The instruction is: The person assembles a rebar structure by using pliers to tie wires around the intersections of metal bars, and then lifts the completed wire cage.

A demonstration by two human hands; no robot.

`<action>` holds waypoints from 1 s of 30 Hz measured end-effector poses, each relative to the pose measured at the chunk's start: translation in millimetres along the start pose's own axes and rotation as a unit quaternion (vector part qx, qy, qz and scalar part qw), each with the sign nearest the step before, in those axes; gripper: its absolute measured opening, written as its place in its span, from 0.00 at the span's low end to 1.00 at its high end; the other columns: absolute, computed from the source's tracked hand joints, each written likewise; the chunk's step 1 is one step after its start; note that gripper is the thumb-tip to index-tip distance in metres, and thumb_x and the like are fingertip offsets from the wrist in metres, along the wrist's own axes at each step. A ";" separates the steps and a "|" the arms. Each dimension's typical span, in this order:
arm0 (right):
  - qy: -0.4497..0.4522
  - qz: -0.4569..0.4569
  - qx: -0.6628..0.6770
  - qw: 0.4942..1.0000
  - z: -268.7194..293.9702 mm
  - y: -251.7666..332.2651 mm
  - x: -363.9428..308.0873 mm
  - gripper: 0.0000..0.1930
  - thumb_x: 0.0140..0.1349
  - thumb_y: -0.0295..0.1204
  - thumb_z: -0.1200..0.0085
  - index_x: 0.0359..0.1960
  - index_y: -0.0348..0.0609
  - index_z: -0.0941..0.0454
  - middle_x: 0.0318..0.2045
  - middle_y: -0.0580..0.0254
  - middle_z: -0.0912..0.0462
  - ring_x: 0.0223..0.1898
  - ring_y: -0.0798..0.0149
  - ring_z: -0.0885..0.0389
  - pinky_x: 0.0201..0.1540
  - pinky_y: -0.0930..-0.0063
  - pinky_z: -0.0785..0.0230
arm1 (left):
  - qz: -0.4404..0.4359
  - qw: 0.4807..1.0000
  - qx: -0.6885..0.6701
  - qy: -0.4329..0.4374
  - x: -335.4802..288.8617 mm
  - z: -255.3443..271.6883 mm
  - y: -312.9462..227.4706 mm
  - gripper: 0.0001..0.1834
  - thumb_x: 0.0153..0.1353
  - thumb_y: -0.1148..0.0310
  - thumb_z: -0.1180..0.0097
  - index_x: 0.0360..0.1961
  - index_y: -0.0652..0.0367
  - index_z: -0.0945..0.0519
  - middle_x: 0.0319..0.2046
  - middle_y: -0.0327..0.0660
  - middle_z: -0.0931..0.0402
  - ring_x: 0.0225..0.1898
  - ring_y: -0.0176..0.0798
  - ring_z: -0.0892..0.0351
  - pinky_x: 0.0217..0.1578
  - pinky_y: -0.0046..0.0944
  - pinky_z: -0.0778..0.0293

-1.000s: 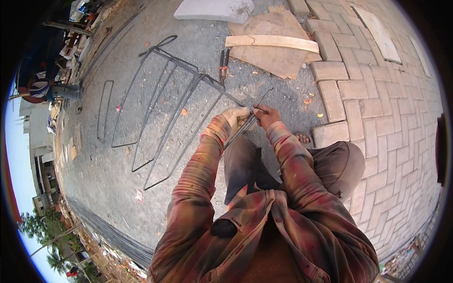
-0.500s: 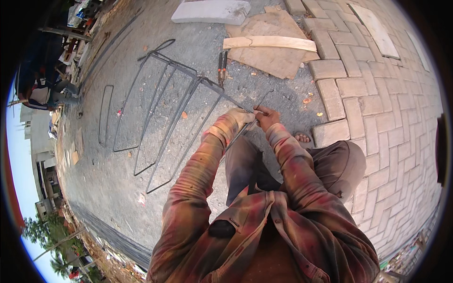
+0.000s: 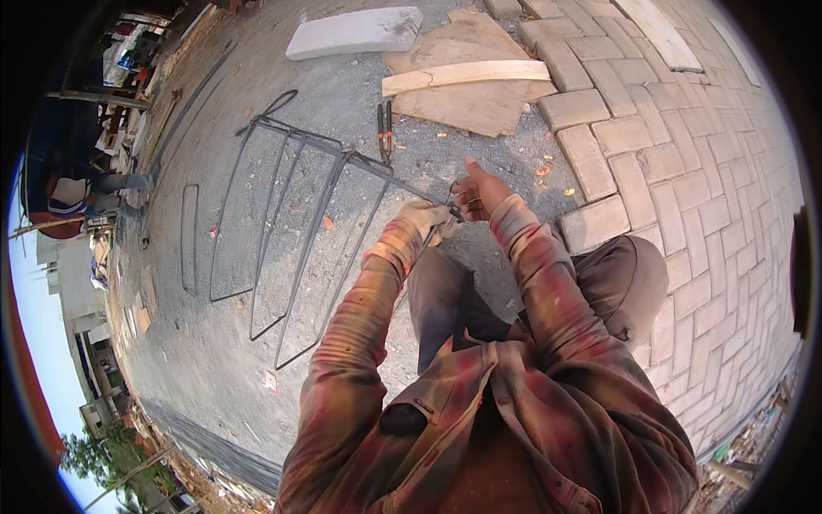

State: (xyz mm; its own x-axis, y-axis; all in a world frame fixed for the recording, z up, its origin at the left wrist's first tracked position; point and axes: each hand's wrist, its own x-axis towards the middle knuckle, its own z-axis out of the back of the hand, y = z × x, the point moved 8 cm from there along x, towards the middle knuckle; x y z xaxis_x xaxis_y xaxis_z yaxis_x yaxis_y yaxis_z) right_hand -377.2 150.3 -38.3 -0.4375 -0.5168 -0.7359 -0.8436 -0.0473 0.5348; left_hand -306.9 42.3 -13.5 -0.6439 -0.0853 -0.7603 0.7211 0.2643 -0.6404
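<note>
1. In the head view, the left hand [image 3: 421,216], which looks gloved in a pale covering, is closed around the near right end of a dark bent-rod frame [image 3: 346,158], just in front of the person's knees.
2. The right hand [image 3: 485,190] is beside the left hand, a little to its right. It is loosely open: the thumb stands up apart and the fingers are bent toward the rod end. Something thin and dark, like a wire, shows at the fingertips; whether they touch it cannot be told.
3. From the left hand the bent-rod frame stretches away to the left, with a top bar that runs to the far left and long, narrow bends that come back over the ground [image 3: 214,368] to the left of the left forearm.
4. A separate narrow rod loop [image 3: 183,240] lies well to the left of the left hand, apart from the frame.
5. Beyond the left hand, slightly to its left, lie pliers [image 3: 384,135] with red-orange parts.
6. Farther off, ahead of both hands, a pale wooden strip [image 3: 462,75] lies across a flat brown board [image 3: 462,113], with a white slab [image 3: 354,32] to their left.
7. Paving blocks [image 3: 676,171] spread out to the right of the right hand; another person [image 3: 73,195] is far to the left of the left hand.
</note>
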 end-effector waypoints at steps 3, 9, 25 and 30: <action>0.022 0.051 -0.076 0.996 -14.7 8.0 -0.1 0.11 0.52 0.33 0.45 0.31 0.39 0.24 0.18 0.66 0.26 0.15 0.72 0.30 0.19 0.78 0.35 | -0.002 1.000 0.005 -0.008 5.1 10.3 7.6 0.08 0.53 0.69 0.44 0.27 0.64 0.23 0.20 0.37 0.27 0.18 0.31 0.29 0.17 0.30 0.34; -0.017 0.087 -0.208 0.974 9.0 -5.5 -7.6 0.06 0.49 0.26 0.44 0.27 0.36 0.21 0.16 0.65 0.26 0.14 0.72 0.31 0.16 0.77 0.38 | -0.003 1.000 0.004 0.015 18.1 21.5 19.0 0.10 0.54 0.67 0.43 0.28 0.64 0.24 0.20 0.38 0.27 0.18 0.32 0.28 0.18 0.30 0.34; -0.177 0.398 -0.373 0.819 -13.8 -72.2 -1.7 0.05 0.52 0.27 0.51 0.29 0.41 0.24 0.27 0.51 0.22 0.31 0.47 0.24 0.34 0.62 0.32 | 0.009 0.997 0.048 -0.056 18.0 17.2 12.7 0.14 0.52 0.62 0.39 0.26 0.64 0.25 0.19 0.40 0.28 0.17 0.34 0.29 0.17 0.29 0.33; -0.220 0.315 -0.223 0.896 1.9 -88.8 15.3 0.10 0.49 0.35 0.45 0.27 0.41 0.24 0.24 0.50 0.23 0.32 0.49 0.23 0.36 0.60 0.33 | 0.019 0.993 0.016 -0.118 21.1 24.4 16.8 0.15 0.48 0.63 0.36 0.24 0.63 0.25 0.16 0.40 0.29 0.12 0.34 0.30 0.11 0.31 0.35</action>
State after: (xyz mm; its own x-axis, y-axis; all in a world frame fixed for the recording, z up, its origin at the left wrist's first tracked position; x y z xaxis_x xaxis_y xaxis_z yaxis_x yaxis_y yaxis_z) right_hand -309.6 148.3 -97.9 -0.9460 -0.1794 -0.2700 -0.2210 -0.2523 0.9421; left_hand -302.1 21.5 -43.0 -0.5414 -0.2991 -0.7858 0.7542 0.2403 -0.6111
